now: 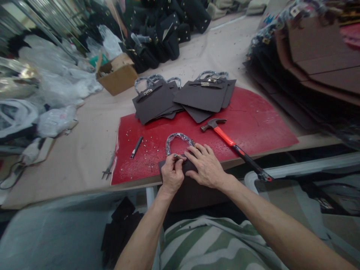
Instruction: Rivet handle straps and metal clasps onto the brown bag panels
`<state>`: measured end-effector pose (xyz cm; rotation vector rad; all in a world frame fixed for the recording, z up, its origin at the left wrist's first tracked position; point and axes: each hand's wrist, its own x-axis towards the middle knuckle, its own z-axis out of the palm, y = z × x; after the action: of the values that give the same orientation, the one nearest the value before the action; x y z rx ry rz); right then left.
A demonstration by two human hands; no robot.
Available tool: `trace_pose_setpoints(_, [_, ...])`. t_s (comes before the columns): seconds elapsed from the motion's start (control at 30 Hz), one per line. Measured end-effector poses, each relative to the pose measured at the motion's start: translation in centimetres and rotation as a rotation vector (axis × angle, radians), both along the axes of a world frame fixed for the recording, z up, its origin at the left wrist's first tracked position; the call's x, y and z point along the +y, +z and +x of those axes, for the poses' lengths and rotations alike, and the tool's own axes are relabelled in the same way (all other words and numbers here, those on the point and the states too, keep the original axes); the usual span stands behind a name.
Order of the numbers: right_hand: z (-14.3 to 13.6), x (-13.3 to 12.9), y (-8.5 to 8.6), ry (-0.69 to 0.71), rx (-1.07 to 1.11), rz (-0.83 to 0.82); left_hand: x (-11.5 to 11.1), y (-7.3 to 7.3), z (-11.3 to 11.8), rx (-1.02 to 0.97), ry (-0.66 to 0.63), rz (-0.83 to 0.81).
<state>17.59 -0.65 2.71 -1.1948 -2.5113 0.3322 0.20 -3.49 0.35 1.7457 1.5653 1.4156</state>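
A dark bag panel (188, 168) with a plastic-wrapped handle (178, 135) lies at the front edge of the red mat (253, 112), partly hidden by both hands. My left hand (172, 175) is closed in a pinch on a small metal piece (179, 156) at the panel's top, below the handle. What kind of fitting it is, I cannot make out. My right hand (207, 167) rests on the panel, its fingers spread and extended near the handle's right end. Right of my hands lies a claw hammer (225, 135), its grip reaching past the table edge.
Finished-looking dark panels with wrapped handles (202, 95) lie at the mat's back. Left on the mat are a punch-like tool (136, 147) and tiny bits; a forked tool (108, 170) lies beside it. A cardboard box (119, 79) and tall panel stacks (315, 56) stand farther off.
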Motion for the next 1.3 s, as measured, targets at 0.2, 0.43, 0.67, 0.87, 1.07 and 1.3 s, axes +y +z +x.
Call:
trace_pose_setpoints(0.2, [1.5, 0.6, 0.6, 0.06, 0.202, -0.034, 0.0, -0.2, -0.1, 0.053, -0.037, 0.038])
trace_pose_setpoints(0.43, [8.4, 2.3, 2.6, -0.507, -0.022, 0.059, 0.1, -0.4, 0.1, 0.122, -0.06, 0.148])
trace_pose_setpoints(0.67, [10.4, 3.9, 3.9, -0.595, 0.261, -0.689, 0.3, -0.7, 0.3, 0.18, -0.066, 0.188])
trace_pose_setpoints(0.87, [8.2, 2.3, 7.6, -0.519, 0.507, -0.883, 0.4, -0.9, 0.4, 0.19, -0.05, 0.205])
trace_pose_setpoints(1.07, [7.4, -2.3, 11.7, -0.454, 0.533, -0.206, 0.5, -1.0, 0.3, 0.178, -0.042, 0.203])
trace_pose_setpoints(1.3, [6.8, -3.5, 13.6, -0.144, -0.022, -0.027, 0.5, -1.2, 0.3, 0.164, -0.06, 0.18])
